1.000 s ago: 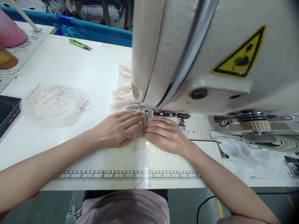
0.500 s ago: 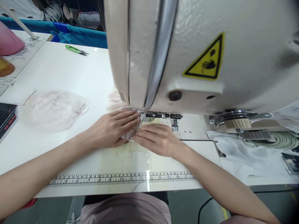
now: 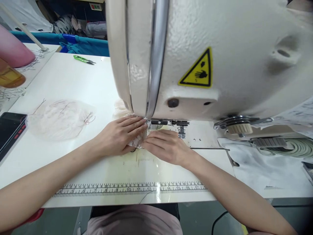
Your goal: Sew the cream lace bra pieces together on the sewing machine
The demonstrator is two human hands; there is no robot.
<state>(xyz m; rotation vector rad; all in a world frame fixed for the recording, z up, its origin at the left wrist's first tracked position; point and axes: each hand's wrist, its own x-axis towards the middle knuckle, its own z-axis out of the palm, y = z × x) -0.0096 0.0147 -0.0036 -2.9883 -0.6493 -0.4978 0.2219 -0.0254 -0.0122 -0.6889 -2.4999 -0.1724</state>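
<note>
A piece of pale lace fabric (image 3: pixel 138 141) lies under the head of a sewing machine (image 3: pixel 186 39). My left hand (image 3: pixel 119 135) rests flat on it, fingers stretched out and side by side, their tips close to the presser foot area. From the other side, my right hand (image 3: pixel 168 147) has its fingers bent together at the lace's near right edge; its thumb is hidden. The needle is out of sight behind the machine head. More gathered pale fabric (image 3: pixel 119 108) shows beyond my left hand.
A sheer pale piece with loose threads (image 3: pixel 58 119) lies at left, beside a black device (image 3: pixel 12 130). Green thread snips (image 3: pixel 84 59) lie farther back. Thread cones (image 3: pixel 14 49) stand at far left. A printed ruler (image 3: pixel 129 189) runs along the table's front edge.
The camera view has shifted slightly, moving the machine head left in the picture and the table items right. Both hands keep nearly the same place and pose on the lace.
</note>
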